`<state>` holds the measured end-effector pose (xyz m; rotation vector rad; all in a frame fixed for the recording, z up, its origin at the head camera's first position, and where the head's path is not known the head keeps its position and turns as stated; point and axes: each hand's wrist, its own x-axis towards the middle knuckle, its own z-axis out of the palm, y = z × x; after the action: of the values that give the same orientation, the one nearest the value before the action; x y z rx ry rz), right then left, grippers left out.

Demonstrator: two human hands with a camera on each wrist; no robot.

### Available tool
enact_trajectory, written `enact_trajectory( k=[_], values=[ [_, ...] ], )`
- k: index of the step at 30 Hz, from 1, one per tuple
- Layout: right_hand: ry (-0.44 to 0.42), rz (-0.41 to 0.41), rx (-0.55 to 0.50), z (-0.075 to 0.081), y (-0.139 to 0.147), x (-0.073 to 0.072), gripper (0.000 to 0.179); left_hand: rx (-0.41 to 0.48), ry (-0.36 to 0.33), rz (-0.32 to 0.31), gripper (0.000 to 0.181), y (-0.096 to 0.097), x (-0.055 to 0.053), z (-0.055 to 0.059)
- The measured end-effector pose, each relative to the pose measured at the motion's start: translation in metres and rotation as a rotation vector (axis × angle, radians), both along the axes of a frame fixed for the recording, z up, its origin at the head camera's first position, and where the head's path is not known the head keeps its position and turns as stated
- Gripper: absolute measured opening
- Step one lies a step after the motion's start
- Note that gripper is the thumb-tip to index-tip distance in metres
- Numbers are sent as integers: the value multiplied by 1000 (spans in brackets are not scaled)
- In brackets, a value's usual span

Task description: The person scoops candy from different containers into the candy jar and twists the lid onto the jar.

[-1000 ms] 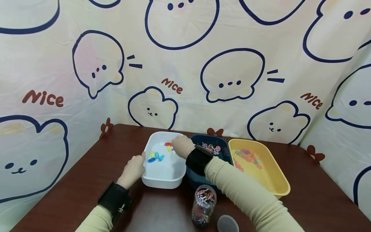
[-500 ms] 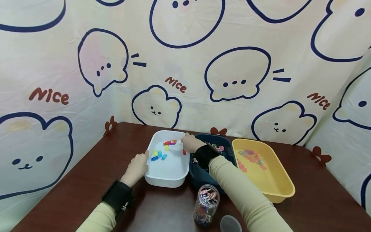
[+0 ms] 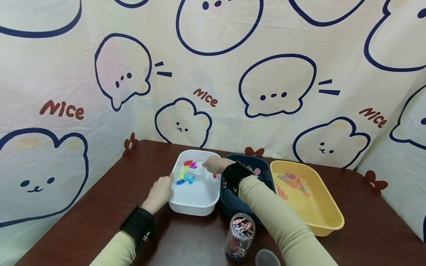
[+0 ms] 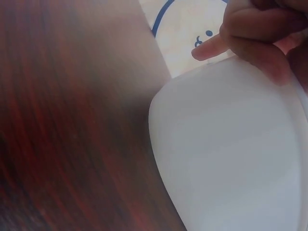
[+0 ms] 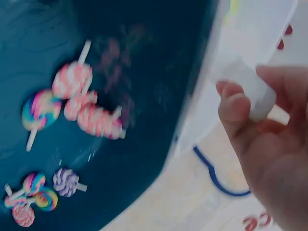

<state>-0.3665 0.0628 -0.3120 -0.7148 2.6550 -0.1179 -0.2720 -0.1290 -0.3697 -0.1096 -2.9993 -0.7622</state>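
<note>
Candies (image 3: 187,177) now cluster closer in your white tub (image 3: 193,210), bar one red straggler (image 3: 214,176); your left hand (image 3: 161,190) grips it, your right hand (image 3: 217,164) pinches a white tool (image 5: 260,98).

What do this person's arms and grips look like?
The left sleeve and right sleeve are pale yellow. The left wristband and right wristband are wide and black, the left with a silvery fitting. Left grip and right grip are bare.

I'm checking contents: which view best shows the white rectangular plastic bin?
Head: most of the white bin shows, interior included. Left wrist: mostly outer wall; right wrist: a strip beside the dark blue plastic bin.
</note>
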Motion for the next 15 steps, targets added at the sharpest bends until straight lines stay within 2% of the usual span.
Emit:
enact_trajectory(
  k=[3,8,15],
  values=[
    [54,8,-7,-7,-5,1,39,-7,3,-2,50,2,0,-1],
    [137,-69,-62,-10,-3,0,24,-15,9,11,50,3,0,-2],
    [162,-136,-84,13,5,-3,20,-24,16,21,50,2,0,-2]
  ],
)
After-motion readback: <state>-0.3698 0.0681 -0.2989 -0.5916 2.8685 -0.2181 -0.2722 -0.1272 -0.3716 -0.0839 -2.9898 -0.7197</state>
